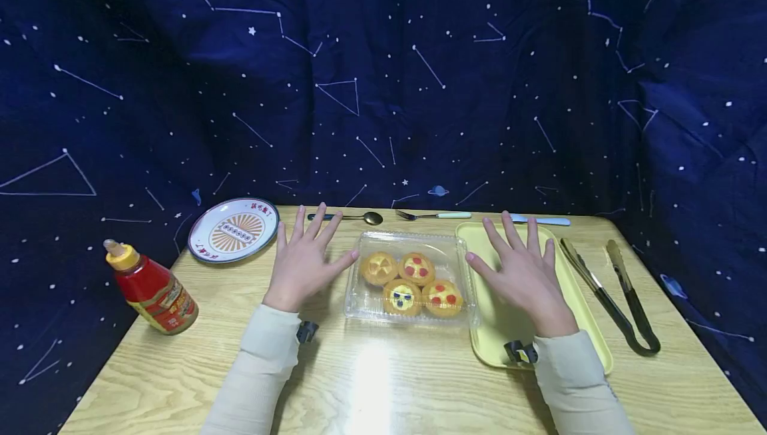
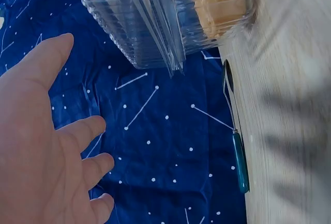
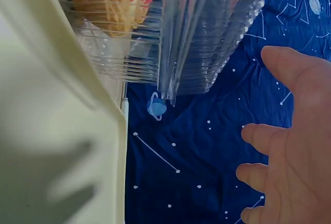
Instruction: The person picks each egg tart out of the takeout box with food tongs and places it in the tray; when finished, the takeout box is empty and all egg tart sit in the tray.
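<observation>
Left hand [image 1: 304,265] and right hand [image 1: 527,278] above the table [image 1: 455,388], fingers straight and spread apart; clear container [image 1: 371,312] with four tarts [image 1: 416,268] lies between them, toward the far edge; yellow tray [image 1: 497,328] just beside it, under the right hand; tongs [image 1: 640,315] near the right edge; plate [image 1: 234,231] at far left corner.

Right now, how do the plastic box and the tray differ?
The box is see-through; the tray is pale yellow. The box is lidded, while the tray is open-topped. The tray looks longer than the box. Both rest on the table.
</observation>
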{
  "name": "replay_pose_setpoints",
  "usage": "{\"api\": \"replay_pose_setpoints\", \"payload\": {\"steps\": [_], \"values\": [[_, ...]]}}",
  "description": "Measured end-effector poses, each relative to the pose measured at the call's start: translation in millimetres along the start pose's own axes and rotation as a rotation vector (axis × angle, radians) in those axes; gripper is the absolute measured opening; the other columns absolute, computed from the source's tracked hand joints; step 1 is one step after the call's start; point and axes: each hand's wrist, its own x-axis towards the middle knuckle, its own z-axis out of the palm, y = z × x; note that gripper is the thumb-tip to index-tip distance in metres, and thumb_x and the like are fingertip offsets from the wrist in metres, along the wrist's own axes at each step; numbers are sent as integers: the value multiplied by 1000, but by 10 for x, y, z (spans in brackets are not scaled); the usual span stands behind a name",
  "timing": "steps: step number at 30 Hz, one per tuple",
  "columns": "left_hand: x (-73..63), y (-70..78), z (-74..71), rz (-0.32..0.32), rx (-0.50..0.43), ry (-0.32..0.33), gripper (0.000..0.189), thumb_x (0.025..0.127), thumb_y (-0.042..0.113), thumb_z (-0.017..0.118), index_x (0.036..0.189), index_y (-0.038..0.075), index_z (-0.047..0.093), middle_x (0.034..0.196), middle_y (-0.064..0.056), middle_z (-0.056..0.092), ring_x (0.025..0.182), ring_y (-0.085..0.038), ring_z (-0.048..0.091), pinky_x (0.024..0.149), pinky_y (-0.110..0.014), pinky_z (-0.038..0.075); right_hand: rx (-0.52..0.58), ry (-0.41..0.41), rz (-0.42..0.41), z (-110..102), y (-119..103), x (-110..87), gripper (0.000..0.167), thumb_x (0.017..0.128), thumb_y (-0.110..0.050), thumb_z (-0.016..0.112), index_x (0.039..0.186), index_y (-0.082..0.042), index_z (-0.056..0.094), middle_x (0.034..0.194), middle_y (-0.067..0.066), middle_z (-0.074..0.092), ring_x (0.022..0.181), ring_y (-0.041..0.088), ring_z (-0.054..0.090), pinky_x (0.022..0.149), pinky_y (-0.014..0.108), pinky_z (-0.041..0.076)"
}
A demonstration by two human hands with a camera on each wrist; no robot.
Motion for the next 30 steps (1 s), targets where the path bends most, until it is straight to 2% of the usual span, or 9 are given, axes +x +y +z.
{"api": "replay_pose_setpoints", "payload": {"steps": [4,9,12,17,21,26,30], "values": [[-29,11,-31,1,32,22,84,87,77,45,155,31,30,163,-3,18,149,-37,1,112,-64,-10,11,35,-20,-28,-54,2,84,92,-73,38,158,-26,18,164,5,1,143,31,-27,105,72,-14],[-92,16,-66,-7,36,32,84,87,78,43,155,30,31,163,-4,18,148,-37,1,113,-64,-8,40,77,-74,-73,-183,-23,82,93,-70,42,158,-24,20,164,10,9,146,31,-18,108,69,-12],[-166,25,-63,3,9,28,84,87,77,43,155,29,31,162,-4,20,148,-39,4,113,-66,1,62,103,-110,-74,-257,-81,82,94,-67,46,157,-19,26,162,13,17,148,34,-10,110,69,-8],[-370,34,-24,18,-63,24,83,89,74,47,154,23,35,159,-10,27,144,-42,21,110,-65,24,109,150,-182,-40,-366,-194,79,93,-61,53,151,-9,38,156,17,32,148,39,7,111,70,6],[-513,17,24,-13,-182,4,80,89,68,53,153,22,37,156,-11,34,138,-42,34,105,-62,35,137,176,-244,-8,-467,-246,71,92,-56,58,143,-6,50,151,16,41,146,40,17,111,68,14],[-633,-25,80,-75,-387,-77,83,88,66,58,153,21,34,154,-8,37,135,-35,41,105,-57,38,144,180,-338,-4,-642,-298,56,91,-47,64,129,-5,61,142,15,51,143,42,24,109,68,20],[-718,-51,109,-135,-567,-136,80,90,60,61,152,17,35,149,-8,42,126,-31,52,100,-54,45,136,184,-417,3,-803,-326,52,90,-45,66,125,-8,63,139,12,53,141,41,28,108,67,24]]}}
